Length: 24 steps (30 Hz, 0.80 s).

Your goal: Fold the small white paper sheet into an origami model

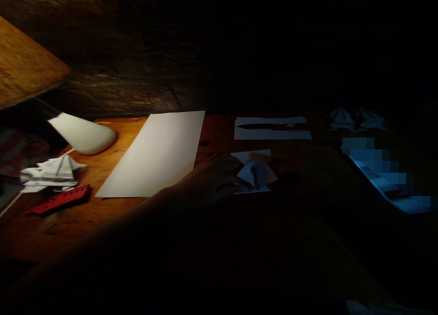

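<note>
The scene is very dark. My left hand [212, 180] reaches in from the lower left, and its curled fingers pinch the left edge of a small folded white paper [256, 173] lying on the wooden table [112, 205]. A faint dark shape just right of that paper may be my right hand [290, 169], but its fingers are lost in shadow. A large plain white sheet [153, 153] lies flat just left of my left hand.
A white lamp head [84, 132] shines at the left over folded paper figures [51, 171] and a red ruler [59, 198]. A red-handled knife [273, 126] lies on paper behind. More folded figures [356, 119] and a bluish blurred object [383, 178] sit at right.
</note>
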Available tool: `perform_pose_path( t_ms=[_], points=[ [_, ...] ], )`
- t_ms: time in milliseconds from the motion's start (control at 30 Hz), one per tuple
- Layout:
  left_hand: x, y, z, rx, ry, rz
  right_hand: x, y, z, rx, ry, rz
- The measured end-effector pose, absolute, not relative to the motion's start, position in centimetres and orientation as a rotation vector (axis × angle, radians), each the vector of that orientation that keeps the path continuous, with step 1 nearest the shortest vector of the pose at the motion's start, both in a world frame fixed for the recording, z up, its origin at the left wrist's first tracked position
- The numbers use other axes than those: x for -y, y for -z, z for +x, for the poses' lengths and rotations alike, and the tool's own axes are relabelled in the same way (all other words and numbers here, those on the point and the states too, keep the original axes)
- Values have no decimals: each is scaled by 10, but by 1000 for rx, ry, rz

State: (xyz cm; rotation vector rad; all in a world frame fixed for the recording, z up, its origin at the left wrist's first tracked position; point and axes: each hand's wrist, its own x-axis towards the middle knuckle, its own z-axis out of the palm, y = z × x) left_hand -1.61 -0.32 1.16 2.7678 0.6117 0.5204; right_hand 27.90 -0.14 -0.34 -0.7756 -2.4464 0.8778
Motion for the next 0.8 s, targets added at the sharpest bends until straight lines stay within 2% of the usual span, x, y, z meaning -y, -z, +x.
perform_pose_path(
  t_ms=[533, 800],
  points=[
    [4, -16, -13, -536, -505, 2833, 5, -8, 276, 2451, -918, -889],
    [5, -18, -11, -552, -414, 2844, 2, 1, 277, 2418, -933, -795]
  ],
)
